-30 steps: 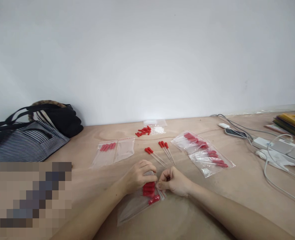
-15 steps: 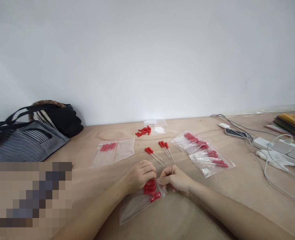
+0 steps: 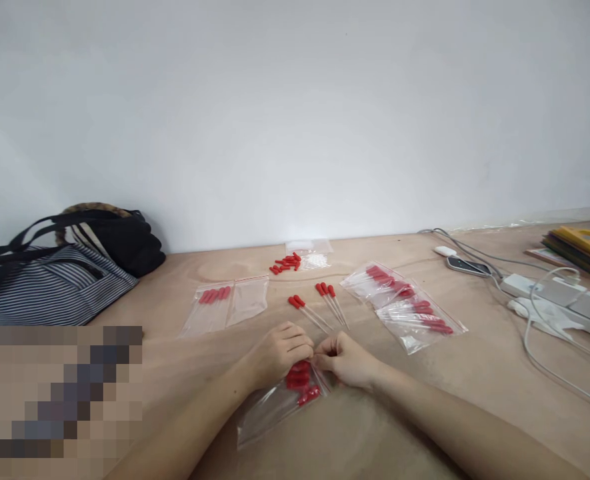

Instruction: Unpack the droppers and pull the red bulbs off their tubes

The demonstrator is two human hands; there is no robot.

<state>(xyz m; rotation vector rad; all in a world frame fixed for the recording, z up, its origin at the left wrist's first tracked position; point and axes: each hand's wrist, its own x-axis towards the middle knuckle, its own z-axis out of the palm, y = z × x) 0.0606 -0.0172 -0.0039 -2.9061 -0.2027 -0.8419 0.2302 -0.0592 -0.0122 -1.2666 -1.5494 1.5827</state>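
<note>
A clear zip-lock bag with several red rubber bulbs in it lies before me. My left hand is closed on the bag's upper part, its fingertips partly hidden. With thumb and fingers pinched, my right hand grips the zip edge close beside the left one. Just beyond the hands lie glass droppers with red bulbs: a pair and a group of three. Farther right, bags of red-bulbed droppers overlap; another bag with red bulbs lies left.
Loose red bulbs and a bag of clear tubes lie near the wall. A striped bag stands at left. On the right are a phone, a power strip, a white cable and stacked coloured folders.
My right hand has moved slightly left, nearer the left hand, along the bag's zip edge. My left hand keeps its place. The view has shifted slightly.
</note>
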